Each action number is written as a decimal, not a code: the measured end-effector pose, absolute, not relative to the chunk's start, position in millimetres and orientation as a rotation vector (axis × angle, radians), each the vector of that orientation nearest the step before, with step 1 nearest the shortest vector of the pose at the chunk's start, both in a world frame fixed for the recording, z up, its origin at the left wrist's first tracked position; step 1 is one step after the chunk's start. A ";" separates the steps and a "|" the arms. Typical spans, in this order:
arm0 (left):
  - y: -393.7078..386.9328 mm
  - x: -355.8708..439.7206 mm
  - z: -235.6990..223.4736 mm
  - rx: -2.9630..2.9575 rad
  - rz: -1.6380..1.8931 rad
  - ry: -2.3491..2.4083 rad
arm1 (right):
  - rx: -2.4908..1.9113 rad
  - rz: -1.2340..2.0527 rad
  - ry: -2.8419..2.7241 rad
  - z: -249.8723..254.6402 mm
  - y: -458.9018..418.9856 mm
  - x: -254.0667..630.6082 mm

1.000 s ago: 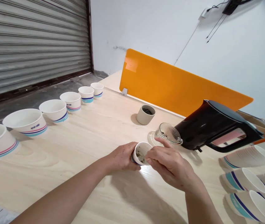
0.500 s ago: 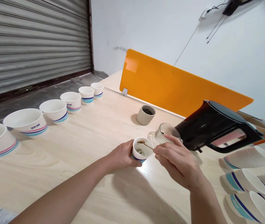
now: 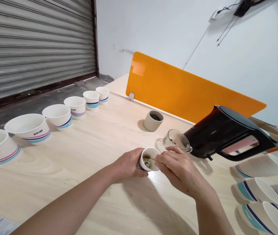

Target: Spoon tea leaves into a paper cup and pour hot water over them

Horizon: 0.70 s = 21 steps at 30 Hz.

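Observation:
My left hand [image 3: 130, 164] is closed around a small white paper cup [image 3: 150, 152] with a blue stripe, tilted to the right above the table. Some liquid with dark tea leaves lies in its bottom. In my right hand [image 3: 179, 168] a thin spoon [image 3: 151, 158] is pinched, its end down inside the cup; the fingers hide most of its handle. Just behind that hand stands a ribbed glass cup [image 3: 169, 141] with dark bits inside. Farther back is a beige cup [image 3: 151, 123] filled with dark dry leaves.
Several white paper cups [image 3: 57, 114] form a row along the table's left edge. A black kettle [image 3: 207, 135] stands at the right, with more paper cups [image 3: 258, 191] in front of it. An orange divider [image 3: 178, 88] borders the table's [image 3: 99, 137] back edge.
The spoon has gone deeper into the paper cup, and my right hand has moved left and closer to its rim. The cup now leans more to the right.

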<state>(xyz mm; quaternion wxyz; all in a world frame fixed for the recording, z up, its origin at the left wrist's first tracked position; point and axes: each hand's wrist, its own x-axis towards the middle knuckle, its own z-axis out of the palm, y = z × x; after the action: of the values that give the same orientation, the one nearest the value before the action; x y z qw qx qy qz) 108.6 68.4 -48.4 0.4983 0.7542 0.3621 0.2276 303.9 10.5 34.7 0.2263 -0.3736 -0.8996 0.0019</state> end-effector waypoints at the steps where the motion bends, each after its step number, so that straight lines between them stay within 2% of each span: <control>1: 68.6 108.7 -48.7 1.830 0.559 0.880 | -1.037 0.018 -2.482 34.9 9.9 303.8; 5: 69.3 109.8 -48.0 1.865 0.592 0.891 | -1.010 0.124 -2.458 38.9 6.3 303.9; 11: 69.9 110.4 -47.3 1.885 0.630 0.881 | -1.075 0.037 -2.381 40.6 6.0 307.4; 21: 72.1 111.4 -54.4 1.870 0.688 0.902 | -1.081 0.126 -2.250 39.3 10.5 308.3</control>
<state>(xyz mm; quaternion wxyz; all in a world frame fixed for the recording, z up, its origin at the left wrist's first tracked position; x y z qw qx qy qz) 111.4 72.1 -54.4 0.4592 0.7595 0.3664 0.2793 308.3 10.5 39.3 0.3157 -0.4102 -0.8543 0.0480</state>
